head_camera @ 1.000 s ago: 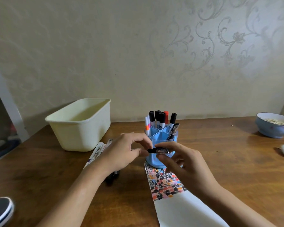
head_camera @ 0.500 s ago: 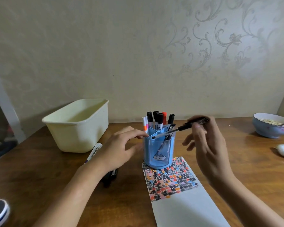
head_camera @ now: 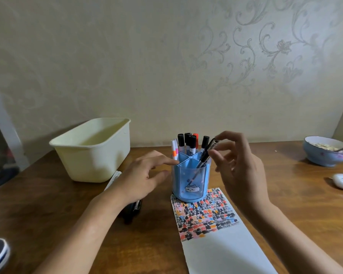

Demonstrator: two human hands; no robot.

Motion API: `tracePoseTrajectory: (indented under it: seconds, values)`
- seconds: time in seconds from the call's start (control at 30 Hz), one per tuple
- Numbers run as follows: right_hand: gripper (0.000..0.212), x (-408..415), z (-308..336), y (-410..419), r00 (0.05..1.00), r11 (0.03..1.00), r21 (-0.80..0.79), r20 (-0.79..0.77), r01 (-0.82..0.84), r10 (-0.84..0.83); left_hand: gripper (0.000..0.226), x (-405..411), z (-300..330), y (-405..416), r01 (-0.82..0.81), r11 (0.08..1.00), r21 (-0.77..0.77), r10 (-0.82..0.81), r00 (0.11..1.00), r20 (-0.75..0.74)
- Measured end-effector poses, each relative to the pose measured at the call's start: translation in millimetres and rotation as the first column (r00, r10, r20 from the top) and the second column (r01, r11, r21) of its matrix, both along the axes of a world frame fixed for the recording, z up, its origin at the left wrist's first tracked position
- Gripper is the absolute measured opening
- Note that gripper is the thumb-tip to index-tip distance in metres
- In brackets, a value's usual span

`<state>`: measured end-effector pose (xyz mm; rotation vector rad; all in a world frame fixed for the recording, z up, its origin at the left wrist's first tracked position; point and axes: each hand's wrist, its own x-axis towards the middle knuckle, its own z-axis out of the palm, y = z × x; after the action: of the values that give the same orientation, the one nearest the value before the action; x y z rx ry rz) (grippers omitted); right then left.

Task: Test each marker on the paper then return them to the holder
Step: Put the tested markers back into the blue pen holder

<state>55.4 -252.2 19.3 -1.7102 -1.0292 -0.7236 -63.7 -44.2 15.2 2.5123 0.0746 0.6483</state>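
On the wooden counter, the white paper with its patch of colored test marks lies nearest. The left hand hovers released, fingers relaxed, just left of the blue pen holder. The right hand pinches the top of a black pen, tilted with its tip inside the holder's front right compartment. More markers stand upright behind.

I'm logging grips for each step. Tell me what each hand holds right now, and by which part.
The right hand pinches the black pen by its top end, tip down in the blue holder. The left hand holds nothing.
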Motion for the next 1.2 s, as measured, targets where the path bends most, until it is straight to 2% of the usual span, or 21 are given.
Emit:
tracePoseTrajectory:
  seconds: [0.17, 0.3, 0.5, 0.67, 0.8, 0.9, 1.0, 1.2]
  values:
    - [0.025, -2.2, -8.0, 3.5, 0.998, 0.996, -0.086, 0.055, 0.013, -0.009, 0.035, 0.8, -1.6, 3.4, 0.008, 1.0, -0.009, -0.007, 1.0, 0.003]
    - [0.027, -0.2, -12.2, 3.5, 0.997, 0.99, -0.138, 0.071, 0.03, -0.02, 0.04, 2.1, -2.3, 5.4, 0.003, 0.999, 0.047, -0.003, 1.0, 0.001]
    - [0.054, -8.3, -18.9, 0.4, 0.999, 0.985, -0.172, 0.039, -0.008, 0.015, 0.051, 1.3, -4.0, 8.9, -0.011, 0.998, 0.057, 0.012, 1.0, -0.01]
    - [0.045, -20.7, -25.6, 0.1, 0.997, 0.988, -0.135, 0.01, -0.076, 0.078, 0.067, -3.4, -1.9, 15.1, -0.079, 0.997, 0.014, 0.078, 0.997, 0.017]
    - [0.036, -31.5, -37.9, 1.7, 0.96, 0.92, -0.275, -0.125, -0.278, 0.252, 0.051, -7.1, -7.1, 28.7, -0.177, 0.964, 0.199, 0.202, 0.972, -0.118]
    - [0.032, -33.3, -44.1, 4.6, 0.94, 0.857, -0.39, -0.177, -0.338, 0.291, 0.038, -7.1, -14.3, 33.1, -0.156, 0.931, 0.33, 0.246, 0.937, -0.249]
    - [0.03, -31.5, -46.7, 5.0, 0.935, 0.838, -0.42, -0.21, -0.35, 0.285, 0.035, -6.0, -19.8, 35.5, -0.148, 0.91, 0.387, 0.295, 0.887, -0.354]
    - [0.032, -23.7, -50.7, 6.9, 0.959, 0.855, -0.448, -0.218, -0.261, 0.179, 0.05, -2.9, -19.9, 30.6, -0.143, 0.889, 0.436, 0.337, 0.848, -0.409]
